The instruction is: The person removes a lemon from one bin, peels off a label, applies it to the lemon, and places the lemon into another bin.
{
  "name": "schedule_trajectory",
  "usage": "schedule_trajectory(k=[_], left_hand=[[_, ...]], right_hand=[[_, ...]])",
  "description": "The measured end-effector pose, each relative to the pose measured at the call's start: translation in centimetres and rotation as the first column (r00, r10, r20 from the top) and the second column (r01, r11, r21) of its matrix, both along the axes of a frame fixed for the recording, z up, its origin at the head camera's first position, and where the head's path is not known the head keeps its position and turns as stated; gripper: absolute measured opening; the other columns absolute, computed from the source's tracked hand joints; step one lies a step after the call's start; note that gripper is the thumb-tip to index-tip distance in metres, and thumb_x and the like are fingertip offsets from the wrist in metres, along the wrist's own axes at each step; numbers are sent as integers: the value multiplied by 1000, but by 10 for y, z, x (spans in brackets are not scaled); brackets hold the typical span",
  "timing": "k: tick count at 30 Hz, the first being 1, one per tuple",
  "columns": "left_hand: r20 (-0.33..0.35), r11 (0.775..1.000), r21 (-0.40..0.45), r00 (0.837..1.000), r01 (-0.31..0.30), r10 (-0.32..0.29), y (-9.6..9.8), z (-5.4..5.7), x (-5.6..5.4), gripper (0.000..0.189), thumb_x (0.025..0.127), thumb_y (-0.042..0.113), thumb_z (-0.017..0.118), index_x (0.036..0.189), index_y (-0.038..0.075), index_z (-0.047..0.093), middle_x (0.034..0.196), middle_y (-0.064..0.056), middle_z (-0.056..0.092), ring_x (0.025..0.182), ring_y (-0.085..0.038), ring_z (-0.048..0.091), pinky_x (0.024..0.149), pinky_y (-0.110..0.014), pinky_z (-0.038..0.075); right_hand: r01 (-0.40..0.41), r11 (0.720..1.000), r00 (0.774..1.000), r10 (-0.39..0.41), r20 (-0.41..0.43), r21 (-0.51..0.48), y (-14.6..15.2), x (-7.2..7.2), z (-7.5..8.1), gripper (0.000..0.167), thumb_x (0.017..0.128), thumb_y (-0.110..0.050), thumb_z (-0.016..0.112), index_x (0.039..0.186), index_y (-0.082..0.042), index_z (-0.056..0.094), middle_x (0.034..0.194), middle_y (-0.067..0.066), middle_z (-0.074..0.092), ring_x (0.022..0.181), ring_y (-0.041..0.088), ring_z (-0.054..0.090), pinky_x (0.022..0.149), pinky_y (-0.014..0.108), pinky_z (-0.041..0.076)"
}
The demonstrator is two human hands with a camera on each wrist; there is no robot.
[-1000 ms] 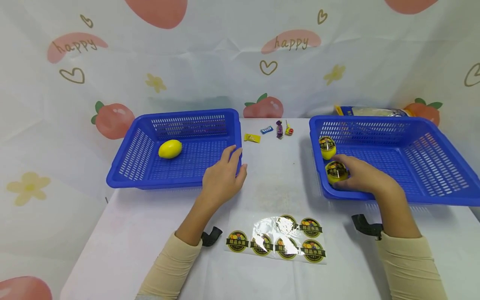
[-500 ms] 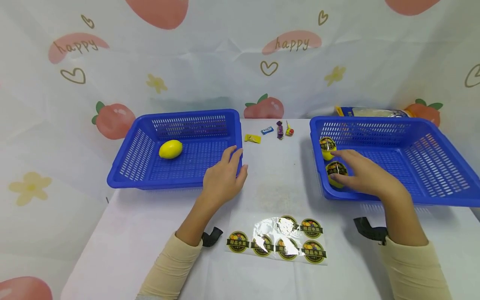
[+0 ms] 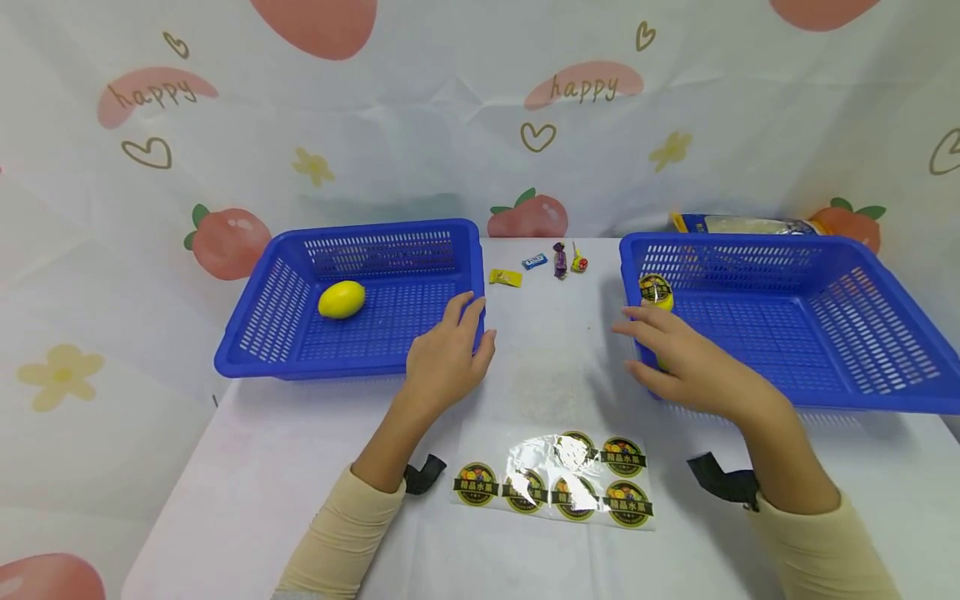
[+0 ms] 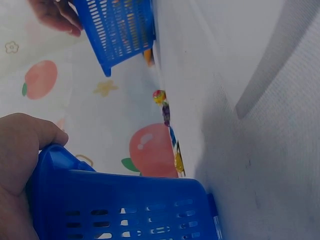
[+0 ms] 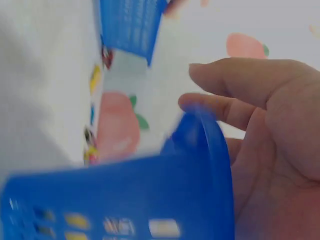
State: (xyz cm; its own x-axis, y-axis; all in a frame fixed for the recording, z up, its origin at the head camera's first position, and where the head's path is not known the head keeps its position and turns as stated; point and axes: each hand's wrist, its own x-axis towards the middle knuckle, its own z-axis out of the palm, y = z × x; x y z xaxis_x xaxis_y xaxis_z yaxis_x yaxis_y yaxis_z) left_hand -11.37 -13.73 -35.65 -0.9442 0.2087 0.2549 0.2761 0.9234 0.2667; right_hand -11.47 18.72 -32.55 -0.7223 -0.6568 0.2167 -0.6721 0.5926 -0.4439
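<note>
My left hand (image 3: 447, 350), fingers loosely bent, rests at the front right corner of the left blue basket (image 3: 348, 367). In the left wrist view its thumb (image 4: 52, 134) lies by the rim. A plain lemon (image 3: 342, 299) lies inside that basket. My right hand (image 3: 690, 362) holds nothing. It hovers over the left rim of the right blue basket (image 3: 855, 400), fingers spread and pointing left. A lemon with a round black-and-gold sticker (image 3: 657, 292) sits along that basket's left wall. Beneath my right hand, a second stickered lemon is almost wholly hidden.
A clear sheet of round fruit stickers (image 3: 551, 508) lies at the front of the table. Between the baskets at the back are a yellow candy (image 3: 506, 277), a blue candy (image 3: 535, 261), a purple candy (image 3: 560, 261) and a lollipop (image 3: 579, 262). A packet (image 3: 750, 223) lies behind the right basket.
My right hand has let go of the nearer stickered lemon, drawn back slightly, then moved left over the basket rim. The left hand has stayed at its basket corner.
</note>
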Motion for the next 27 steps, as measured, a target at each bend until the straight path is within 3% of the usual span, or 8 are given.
schedule_trajectory(k=[6,9,13,18,22,27], left_hand=[[35,1000,21,999,11,-12,-2,2,0,53,103,37,50,149,10,48,153,-12,42,67,-20,60,57,-37,52],[101,996,85,994,25,-34,-5,6,2,55,103,39,51,150,11,46,155,-11,39,96,-27,67,78,-47,56],[167,982,186,984,27,-59,-17,17,6,54,103,38,53,150,13,47,156,-10,37,135,-33,47,104,-58,42],[139,983,184,990,12,-38,-49,30,4,52,103,34,55,148,9,49,154,-14,40,139,-35,41,109,-56,36],[73,990,140,997,-9,-1,-81,45,-1,47,102,27,57,142,4,54,145,-18,50,134,-37,46,108,-54,38],[52,992,99,996,-83,78,-115,65,-12,43,100,22,59,139,4,57,140,-19,55,133,-39,47,107,-57,38]], right_hand=[[-56,997,992,61,-110,47,-24,10,-9,43,87,-9,75,128,-6,63,141,21,52,139,51,31,107,70,25],[-75,995,988,84,-127,73,-30,14,-11,43,87,-10,76,128,-7,64,140,20,53,139,51,32,108,70,23],[-88,992,980,103,-173,94,-32,17,-13,41,85,-10,78,124,-6,66,139,20,54,138,50,34,108,68,26],[-93,991,963,114,-246,97,-26,17,-19,39,81,-8,81,118,-6,68,136,20,56,136,50,37,107,66,30],[-104,992,946,121,-302,72,-21,15,-26,37,79,-5,80,114,-5,69,133,20,58,134,49,39,109,63,31],[-104,994,936,108,-334,31,-21,12,-34,33,80,-2,76,113,-5,69,133,19,58,135,48,40,110,61,31]])
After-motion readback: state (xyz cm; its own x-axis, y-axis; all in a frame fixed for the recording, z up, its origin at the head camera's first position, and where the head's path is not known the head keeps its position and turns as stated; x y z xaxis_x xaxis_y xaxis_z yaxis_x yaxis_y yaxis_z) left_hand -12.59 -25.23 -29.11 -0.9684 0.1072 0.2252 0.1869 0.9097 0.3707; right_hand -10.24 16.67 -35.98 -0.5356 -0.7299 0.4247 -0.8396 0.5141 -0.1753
